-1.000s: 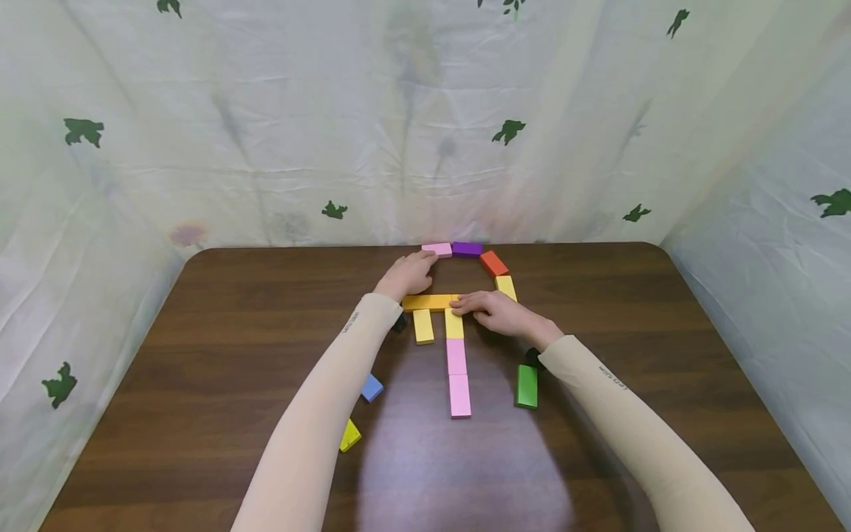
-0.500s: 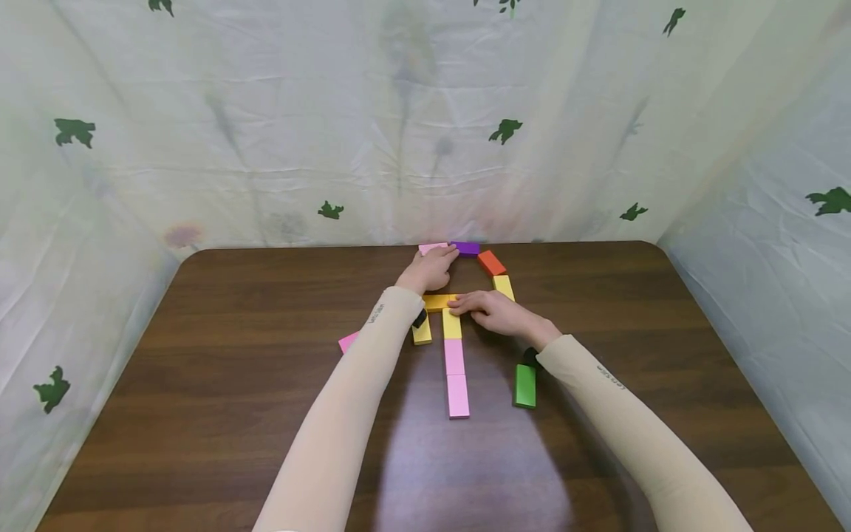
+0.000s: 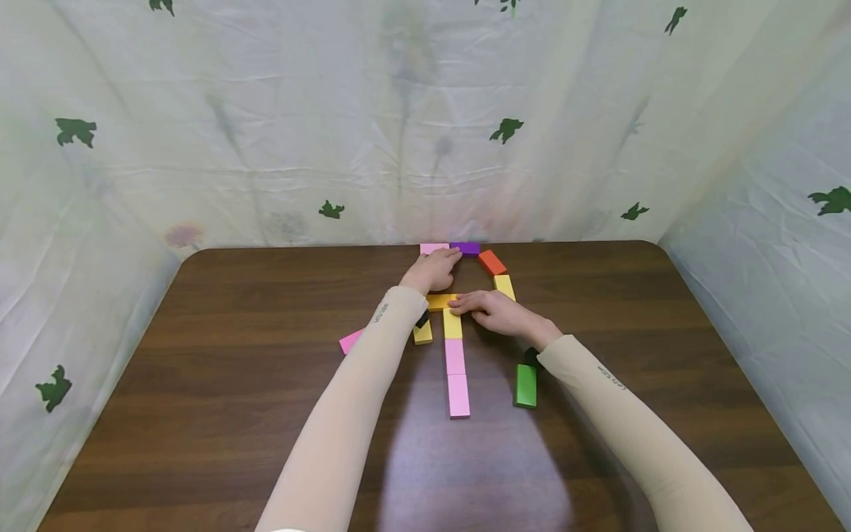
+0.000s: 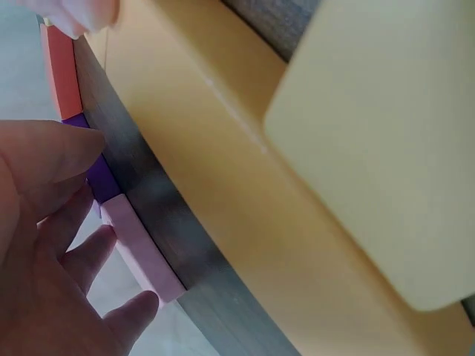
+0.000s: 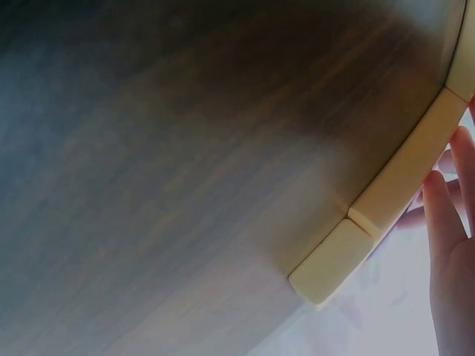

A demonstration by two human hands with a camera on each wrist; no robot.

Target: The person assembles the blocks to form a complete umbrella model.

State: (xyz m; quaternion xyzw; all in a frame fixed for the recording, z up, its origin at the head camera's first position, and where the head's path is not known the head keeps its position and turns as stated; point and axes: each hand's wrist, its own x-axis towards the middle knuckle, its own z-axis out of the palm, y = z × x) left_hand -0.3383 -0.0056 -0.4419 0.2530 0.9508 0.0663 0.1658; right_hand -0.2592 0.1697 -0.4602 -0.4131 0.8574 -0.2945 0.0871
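My left hand [image 3: 432,270] reaches to the table's far edge, its extended fingers over the pink block [image 3: 434,248] and the purple block [image 3: 465,248], which lie end to end. From the left wrist, its fingertips show right at the pink block [image 4: 142,248] and the purple block [image 4: 102,178]. My right hand [image 3: 501,312] rests with its fingers at the orange bar [image 3: 440,302], where a yellow block [image 3: 452,325] meets it. Two pink blocks [image 3: 456,357] continue that column toward me. A red-orange block [image 3: 493,262] and another yellow block [image 3: 504,287] curve down from the purple one.
A green block [image 3: 526,386] lies near my right wrist. A short yellow block [image 3: 422,336] hangs below the orange bar, partly behind my left cuff. A loose pink block [image 3: 350,340] shows beside my left sleeve. A pale curtain [image 3: 266,148] stands behind the brown table [image 3: 219,369].
My left hand has shifted right from the pink block's near side to overlap the pink and purple blocks. My left arm now covers the blue and bright yellow blocks. My right hand stays put.
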